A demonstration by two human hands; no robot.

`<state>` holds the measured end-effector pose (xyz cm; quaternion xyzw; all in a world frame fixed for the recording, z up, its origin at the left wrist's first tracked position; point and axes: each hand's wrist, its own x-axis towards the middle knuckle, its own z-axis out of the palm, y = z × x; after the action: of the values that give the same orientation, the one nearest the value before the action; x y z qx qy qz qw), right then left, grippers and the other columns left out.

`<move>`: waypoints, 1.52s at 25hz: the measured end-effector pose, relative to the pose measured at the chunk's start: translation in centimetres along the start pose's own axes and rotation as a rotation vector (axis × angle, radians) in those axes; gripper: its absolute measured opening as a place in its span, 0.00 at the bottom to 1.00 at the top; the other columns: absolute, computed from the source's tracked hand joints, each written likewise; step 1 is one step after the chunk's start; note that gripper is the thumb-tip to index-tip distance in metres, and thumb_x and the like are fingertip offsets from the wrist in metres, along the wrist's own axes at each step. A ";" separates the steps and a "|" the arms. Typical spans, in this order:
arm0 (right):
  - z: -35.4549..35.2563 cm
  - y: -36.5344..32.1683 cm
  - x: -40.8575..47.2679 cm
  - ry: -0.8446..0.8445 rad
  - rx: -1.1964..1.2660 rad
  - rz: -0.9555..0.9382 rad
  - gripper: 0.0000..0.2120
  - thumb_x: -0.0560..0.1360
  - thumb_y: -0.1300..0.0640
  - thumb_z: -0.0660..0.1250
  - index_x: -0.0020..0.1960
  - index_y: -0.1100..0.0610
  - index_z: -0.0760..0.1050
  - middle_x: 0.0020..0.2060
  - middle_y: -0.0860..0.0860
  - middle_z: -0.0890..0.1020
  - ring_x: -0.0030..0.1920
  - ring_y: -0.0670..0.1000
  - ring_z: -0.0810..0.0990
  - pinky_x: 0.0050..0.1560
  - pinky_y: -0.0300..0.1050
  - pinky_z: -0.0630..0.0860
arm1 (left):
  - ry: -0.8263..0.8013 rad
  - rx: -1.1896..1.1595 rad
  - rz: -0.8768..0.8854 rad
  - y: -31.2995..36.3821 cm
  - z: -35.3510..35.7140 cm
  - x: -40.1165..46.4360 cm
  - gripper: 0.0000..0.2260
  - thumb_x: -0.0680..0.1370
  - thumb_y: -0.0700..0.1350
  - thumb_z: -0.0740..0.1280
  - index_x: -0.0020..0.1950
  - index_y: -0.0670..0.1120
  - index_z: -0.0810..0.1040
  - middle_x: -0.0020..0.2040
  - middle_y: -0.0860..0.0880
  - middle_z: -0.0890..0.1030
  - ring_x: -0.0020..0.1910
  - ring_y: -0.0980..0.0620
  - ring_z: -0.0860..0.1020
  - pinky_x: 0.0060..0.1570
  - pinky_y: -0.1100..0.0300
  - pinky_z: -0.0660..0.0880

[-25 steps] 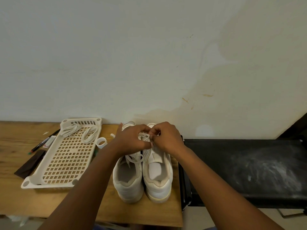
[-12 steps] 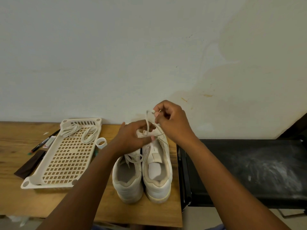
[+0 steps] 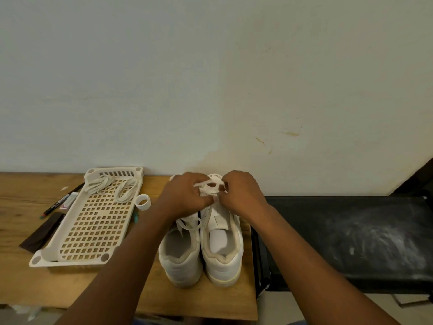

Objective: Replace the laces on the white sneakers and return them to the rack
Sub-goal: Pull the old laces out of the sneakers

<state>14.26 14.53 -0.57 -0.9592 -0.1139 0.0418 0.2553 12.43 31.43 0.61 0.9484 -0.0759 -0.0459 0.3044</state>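
Wooden table against a stained wall. Both sneakers stand heel-toward-person, long axes running away. Left hand and right hand pinch the lace over the right sneaker, toe end; right hand nearer.

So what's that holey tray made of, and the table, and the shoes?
The tray looks like cream moulded plastic: smooth rim, even square holes. The table looks like wood or a wood-look top, matt, with brown grain streaks. The sneakers seem white leather or fake leather, smooth and slightly shiny; which one I can't tell.
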 end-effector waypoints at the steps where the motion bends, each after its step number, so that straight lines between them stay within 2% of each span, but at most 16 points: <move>1: 0.1 0.0 0.0 0.008 -0.008 0.011 0.13 0.75 0.60 0.68 0.34 0.54 0.69 0.31 0.50 0.73 0.33 0.48 0.71 0.31 0.42 0.63 | -0.045 0.039 -0.024 0.0 0.2 0.1 0.23 0.68 0.65 0.68 0.58 0.57 0.84 0.51 0.57 0.86 0.50 0.56 0.83 0.53 0.49 0.81; 3: -0.1 0.2 -0.1 0.040 0.005 0.043 0.13 0.75 0.60 0.68 0.34 0.54 0.67 0.29 0.49 0.71 0.31 0.48 0.68 0.30 0.42 0.60 | -0.068 0.087 -0.100 0.1 0.4 0.3 0.28 0.64 0.68 0.64 0.61 0.59 0.83 0.55 0.58 0.85 0.54 0.53 0.81 0.58 0.48 0.79; 7: -1.0 0.1 0.1 0.011 0.073 0.111 0.05 0.74 0.62 0.69 0.39 0.61 0.77 0.31 0.53 0.76 0.34 0.52 0.74 0.32 0.43 0.66 | -0.096 0.155 -0.218 0.2 0.4 0.5 0.28 0.63 0.66 0.64 0.61 0.61 0.82 0.56 0.58 0.83 0.55 0.52 0.79 0.61 0.46 0.76; 10: -2.4 -0.1 0.3 0.136 0.423 0.157 0.07 0.77 0.62 0.65 0.42 0.64 0.78 0.37 0.55 0.81 0.35 0.49 0.74 0.36 0.44 0.68 | -0.118 0.117 -0.247 0.4 0.1 0.4 0.25 0.63 0.65 0.65 0.58 0.62 0.82 0.54 0.58 0.83 0.54 0.51 0.79 0.61 0.43 0.76; 13: -4.2 -0.8 0.1 0.381 0.880 0.146 0.11 0.80 0.62 0.63 0.43 0.69 0.74 0.33 0.50 0.73 0.33 0.45 0.68 0.36 0.40 0.65 | -0.122 0.116 -0.262 0.7 -0.1 0.4 0.24 0.63 0.66 0.66 0.57 0.62 0.81 0.57 0.58 0.82 0.57 0.51 0.78 0.64 0.42 0.75; 16: -4.8 -1.0 -0.2 0.420 1.053 0.115 0.12 0.79 0.63 0.65 0.38 0.67 0.73 0.28 0.46 0.72 0.30 0.45 0.67 0.36 0.42 0.65 | -0.135 0.107 -0.249 0.6 0.0 0.5 0.26 0.63 0.66 0.65 0.58 0.60 0.82 0.55 0.57 0.83 0.55 0.52 0.79 0.62 0.43 0.76; 18: -4.2 -0.6 -0.1 0.400 0.941 0.135 0.14 0.77 0.58 0.69 0.36 0.65 0.73 0.28 0.51 0.75 0.30 0.46 0.70 0.38 0.46 0.69 | -0.127 0.069 -0.223 0.2 0.1 0.5 0.24 0.63 0.66 0.66 0.55 0.59 0.83 0.51 0.58 0.84 0.52 0.54 0.80 0.59 0.45 0.79; 19: -3.8 -0.1 0.0 0.389 0.807 0.153 0.15 0.76 0.55 0.70 0.36 0.63 0.73 0.29 0.53 0.75 0.31 0.47 0.71 0.38 0.47 0.70 | -0.107 0.042 -0.208 -0.2 0.1 0.6 0.21 0.63 0.66 0.67 0.52 0.60 0.83 0.48 0.59 0.85 0.49 0.55 0.81 0.57 0.47 0.80; 21: -3.2 0.7 0.0 0.348 0.456 0.205 0.14 0.73 0.50 0.71 0.35 0.56 0.71 0.29 0.50 0.74 0.30 0.48 0.72 0.35 0.45 0.69 | -0.047 0.008 -0.177 -0.6 0.2 0.6 0.12 0.63 0.63 0.68 0.42 0.62 0.83 0.40 0.60 0.84 0.44 0.57 0.81 0.50 0.51 0.81; 23: -2.8 1.0 -0.1 0.294 0.207 0.205 0.11 0.71 0.51 0.70 0.35 0.53 0.71 0.29 0.46 0.74 0.30 0.48 0.73 0.32 0.42 0.67 | 0.036 -0.009 -0.157 -0.9 0.2 0.6 0.06 0.65 0.61 0.68 0.36 0.61 0.82 0.36 0.60 0.83 0.40 0.57 0.81 0.45 0.53 0.81; 27: -1.1 0.1 -0.4 0.050 0.017 0.079 0.03 0.71 0.51 0.71 0.41 0.49 0.81 0.37 0.45 0.81 0.38 0.48 0.79 0.34 0.40 0.71 | 0.234 -0.025 -0.184 -1.2 -0.4 0.4 0.05 0.74 0.53 0.70 0.42 0.54 0.84 0.38 0.55 0.84 0.40 0.52 0.82 0.41 0.56 0.78; 29: 0.0 -0.4 -0.4 0.009 -0.037 0.067 0.03 0.70 0.54 0.71 0.43 0.50 0.83 0.40 0.47 0.82 0.40 0.51 0.80 0.34 0.40 0.72 | 0.279 -0.078 -0.184 -1.0 -0.6 0.3 0.09 0.73 0.57 0.67 0.47 0.55 0.84 0.43 0.56 0.85 0.44 0.53 0.82 0.45 0.56 0.79; 31: 0.5 -0.7 -0.5 0.045 -0.066 0.091 0.05 0.71 0.58 0.70 0.45 0.51 0.84 0.41 0.49 0.82 0.41 0.52 0.80 0.37 0.42 0.76 | 0.158 -0.070 -0.158 -0.7 -0.4 0.3 0.15 0.71 0.61 0.68 0.55 0.59 0.84 0.51 0.58 0.83 0.51 0.56 0.80 0.53 0.54 0.78; 33: 0.7 -0.7 -0.5 0.085 -0.085 0.087 0.05 0.74 0.57 0.70 0.48 0.51 0.85 0.43 0.50 0.83 0.44 0.53 0.80 0.40 0.43 0.77 | -0.005 0.027 -0.136 -0.3 0.0 0.2 0.22 0.68 0.64 0.71 0.61 0.61 0.82 0.58 0.57 0.80 0.58 0.54 0.78 0.61 0.50 0.76; 36: 0.9 -0.5 -0.4 0.128 -0.027 0.075 0.04 0.75 0.55 0.69 0.48 0.53 0.83 0.44 0.50 0.82 0.46 0.52 0.80 0.40 0.44 0.75 | -0.071 0.080 -0.170 0.2 0.0 0.1 0.28 0.63 0.67 0.67 0.63 0.63 0.80 0.63 0.58 0.78 0.64 0.52 0.76 0.67 0.45 0.71; 38: 0.4 -0.3 -0.1 0.264 0.133 0.094 0.04 0.77 0.57 0.67 0.48 0.53 0.80 0.46 0.49 0.80 0.45 0.50 0.79 0.39 0.43 0.73 | -0.076 0.106 -0.185 0.2 0.0 0.1 0.28 0.64 0.66 0.67 0.63 0.63 0.79 0.63 0.59 0.78 0.65 0.52 0.75 0.68 0.45 0.70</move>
<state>14.05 14.98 -0.71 -0.9417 -0.0311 -0.0653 0.3286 12.50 31.27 0.70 0.9637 -0.0017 -0.1059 0.2451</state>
